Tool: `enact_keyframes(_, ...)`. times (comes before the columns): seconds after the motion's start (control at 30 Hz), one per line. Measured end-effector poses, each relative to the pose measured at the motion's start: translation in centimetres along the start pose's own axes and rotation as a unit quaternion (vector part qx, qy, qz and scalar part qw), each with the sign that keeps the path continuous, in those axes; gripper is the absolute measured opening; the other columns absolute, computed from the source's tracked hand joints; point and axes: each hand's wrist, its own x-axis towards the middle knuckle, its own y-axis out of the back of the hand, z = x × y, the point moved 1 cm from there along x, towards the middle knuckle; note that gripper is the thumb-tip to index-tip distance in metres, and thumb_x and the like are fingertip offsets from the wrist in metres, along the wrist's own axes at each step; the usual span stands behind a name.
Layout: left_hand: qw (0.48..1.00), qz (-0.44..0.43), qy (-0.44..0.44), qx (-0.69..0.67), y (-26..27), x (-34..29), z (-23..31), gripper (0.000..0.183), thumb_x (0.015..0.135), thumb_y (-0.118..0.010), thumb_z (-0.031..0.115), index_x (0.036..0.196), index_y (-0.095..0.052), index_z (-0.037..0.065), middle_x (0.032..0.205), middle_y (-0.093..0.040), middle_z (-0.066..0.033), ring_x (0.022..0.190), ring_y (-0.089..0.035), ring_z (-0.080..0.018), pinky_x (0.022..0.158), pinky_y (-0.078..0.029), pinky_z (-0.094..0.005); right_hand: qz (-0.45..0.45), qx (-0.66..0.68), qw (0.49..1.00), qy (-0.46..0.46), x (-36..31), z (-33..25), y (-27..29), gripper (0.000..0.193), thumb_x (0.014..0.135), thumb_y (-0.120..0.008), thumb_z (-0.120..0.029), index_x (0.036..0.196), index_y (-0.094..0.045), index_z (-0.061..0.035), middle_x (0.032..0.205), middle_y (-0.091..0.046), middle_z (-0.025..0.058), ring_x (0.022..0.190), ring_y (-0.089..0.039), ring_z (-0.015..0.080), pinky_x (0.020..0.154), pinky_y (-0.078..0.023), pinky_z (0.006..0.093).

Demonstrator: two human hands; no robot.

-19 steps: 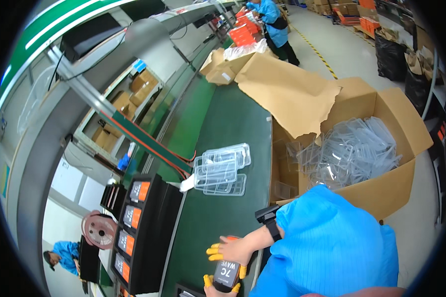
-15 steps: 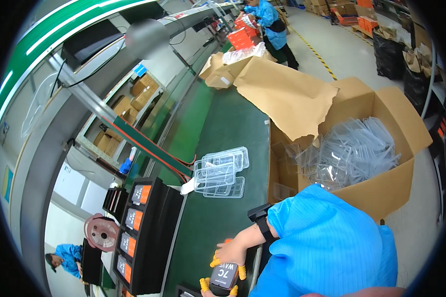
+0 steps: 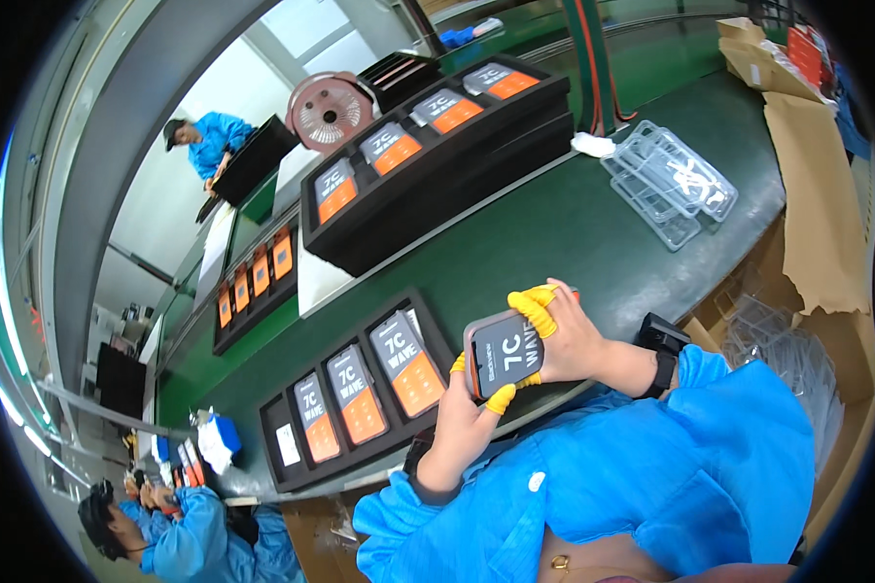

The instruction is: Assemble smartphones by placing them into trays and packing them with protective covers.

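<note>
Both my hands, with yellow finger cots, hold a smartphone (image 3: 504,358) above the near edge of the green bench. Its face carries a grey printed film. My left hand (image 3: 465,428) grips the phone's lower-left end between thumb and fingers. Closed around the other end is my right hand (image 3: 569,338), which covers part of the film and its orange end. Just left of my hands lies a black compartment tray (image 3: 436,335) with three grey-and-orange phones (image 3: 358,394). The tray's leftmost slot shows a white label (image 3: 287,444) and no phone.
Stacked black trays (image 3: 457,180) with similar phones stand behind, beside a round fan (image 3: 331,112). Another phone tray (image 3: 258,282) lies farther left. Clear plastic cases (image 3: 656,185) sit at back right. A carton (image 3: 851,389) of clear plastic pieces stands right. Co-workers (image 3: 209,530) are at left.
My view has swung left, bringing the tray of three phones into sight. Both hands still hold the phone, which now appears raised and turned, with more of my left hand showing.
</note>
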Motion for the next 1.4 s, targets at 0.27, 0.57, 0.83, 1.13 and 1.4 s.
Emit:
enact_keyframes(0.27,0.979,0.083,-0.029,0.184,0.4,-0.3,-0.2,0.029,0.071,-0.065,0.017,0.087,-0.052,-0.003,0.067,-0.056,-0.0163,0.058,-0.057,-0.0297,0.053,-0.043,-0.0337,-0.109,0.107,0.985,-0.080,1.2,0.6,-0.1,0.084,0.051,-0.071,-0.054,0.112,-0.044,-0.0046,0.099,-0.050,0.0135,0.095,-0.048,0.0302,0.089,-0.033,0.0430)
enact_keyframes(0.57,0.979,0.088,0.011,0.182,0.7,0.6,0.4,0.024,0.069,-0.063,0.013,0.085,-0.053,0.000,0.063,-0.055,-0.0186,0.058,-0.056,-0.0345,0.051,-0.043,-0.0387,-0.015,0.152,0.980,-0.126,1.4,0.6,-1.2,0.049,0.049,-0.076,-0.040,0.076,-0.057,-0.0030,0.073,-0.054,0.0107,0.066,-0.054,0.0276,0.059,-0.045,0.0339)
enact_keyframes(0.83,0.979,-0.146,0.085,-0.115,3.8,-0.4,-1.7,0.063,0.074,-0.063,0.016,0.123,-0.028,-0.003,0.110,-0.047,-0.0156,0.102,-0.047,-0.0213,0.086,-0.038,-0.0325,-0.110,0.330,0.902,-0.255,3.0,-1.0,-1.7,0.044,0.053,-0.079,-0.029,0.079,-0.056,-0.0011,0.072,-0.057,0.0057,0.065,-0.057,0.0146,0.058,-0.045,0.0256)
enact_keyframes(1.13,0.984,-0.177,-0.015,-0.007,5.0,-3.9,0.0,0.046,0.074,-0.061,0.025,0.108,-0.044,0.000,0.100,-0.051,-0.0210,0.091,-0.051,-0.0367,0.076,-0.043,-0.0385,-0.184,0.570,0.787,-0.150,6.4,-4.1,-3.7,0.051,0.053,-0.081,-0.024,0.091,-0.056,0.0000,0.080,-0.062,0.0045,0.072,-0.058,0.0104,0.064,-0.047,0.0230)
enact_keyframes(1.4,0.972,0.161,-0.087,0.145,6.1,-6.7,-3.7,0.020,0.073,-0.060,0.015,0.085,-0.052,0.001,0.066,-0.052,-0.0139,0.060,-0.052,-0.0327,0.053,-0.042,-0.0368,-0.091,0.582,0.803,-0.085,7.6,-8.0,-8.1,0.056,0.053,-0.080,-0.030,0.093,-0.055,0.0013,0.082,-0.062,0.0060,0.072,-0.059,0.0115,0.064,-0.047,0.0216)
